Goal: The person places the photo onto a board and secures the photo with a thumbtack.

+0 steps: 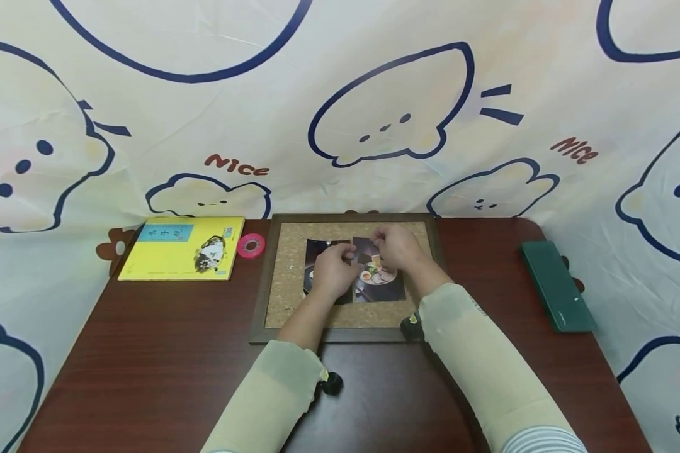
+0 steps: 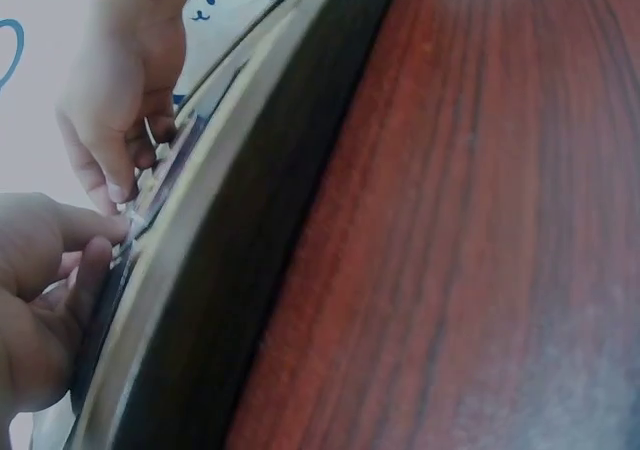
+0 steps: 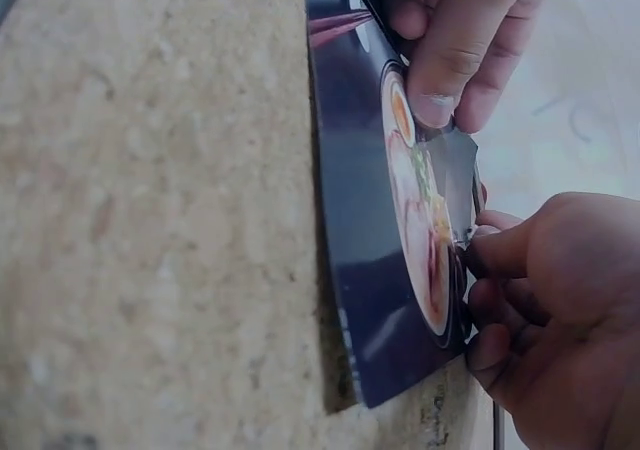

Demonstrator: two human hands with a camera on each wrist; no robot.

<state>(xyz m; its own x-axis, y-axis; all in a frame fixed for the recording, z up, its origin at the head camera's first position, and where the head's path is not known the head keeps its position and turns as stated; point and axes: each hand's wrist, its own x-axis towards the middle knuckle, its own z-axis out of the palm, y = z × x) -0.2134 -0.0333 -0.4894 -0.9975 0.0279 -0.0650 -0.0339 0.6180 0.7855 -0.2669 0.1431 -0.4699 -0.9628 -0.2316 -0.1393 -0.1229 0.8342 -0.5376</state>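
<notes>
A framed cork board lies on the table with two food photos on it. My left hand covers part of the dark left photo. Its thumb lies on the face of the right photo, which shows a bowl with egg and meat, and its fingers pinch that photo near the top left corner. At the same photo's top edge, my right hand has its thumb and index finger around a small shiny pushpin, mostly hidden by the fingertips. The photo's lower right corner stands slightly off the cork.
Left of the board lie a yellow book and a pink tape roll. A dark green case sits near the table's right edge. A patterned cloth rises behind the brown table.
</notes>
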